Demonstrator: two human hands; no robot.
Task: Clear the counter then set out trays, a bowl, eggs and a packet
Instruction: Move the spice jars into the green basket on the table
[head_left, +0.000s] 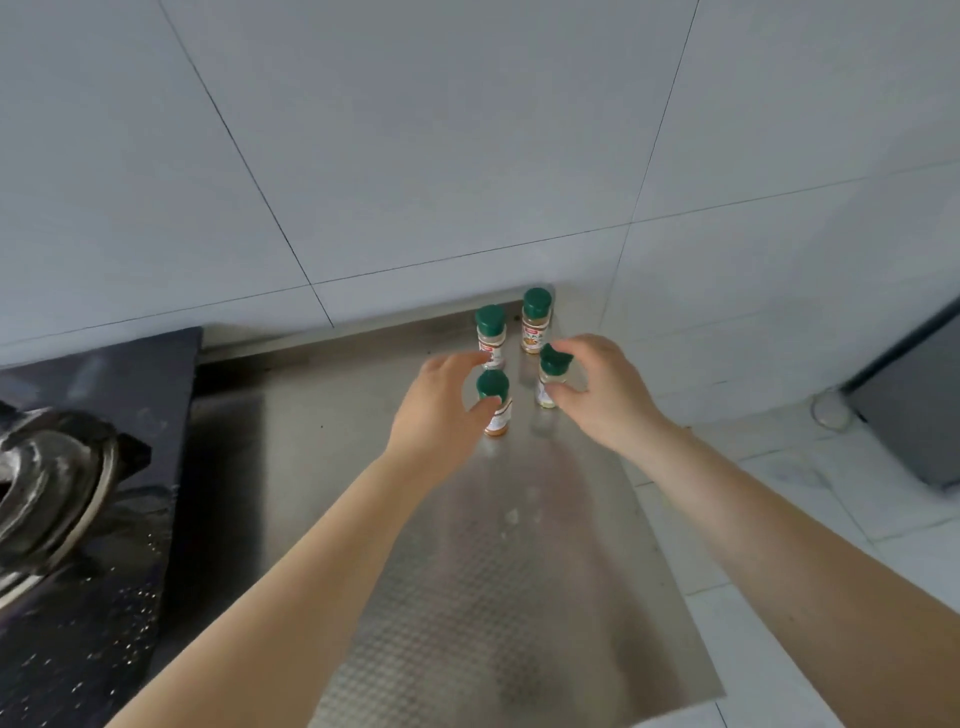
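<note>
Several small spice jars with green caps stand in a cluster at the back of the steel counter (467, 545), near the tiled wall. My left hand (436, 415) curls round the near-left jar (496, 402), thumb against its side below the cap. My right hand (608, 395) curls round the near-right jar (551, 371), thumb on its body and fingers over the cap. Both jars stand upright on the counter. Two more jars, the back-left jar (491, 327) and the back-right jar (536, 319), stand untouched just behind them.
A black hob (104, 571) with a metal burner ring (52, 478) adjoins the counter on the left. The counter's right edge drops to a white tiled floor (779, 519), where a grey bin (914, 405) stands.
</note>
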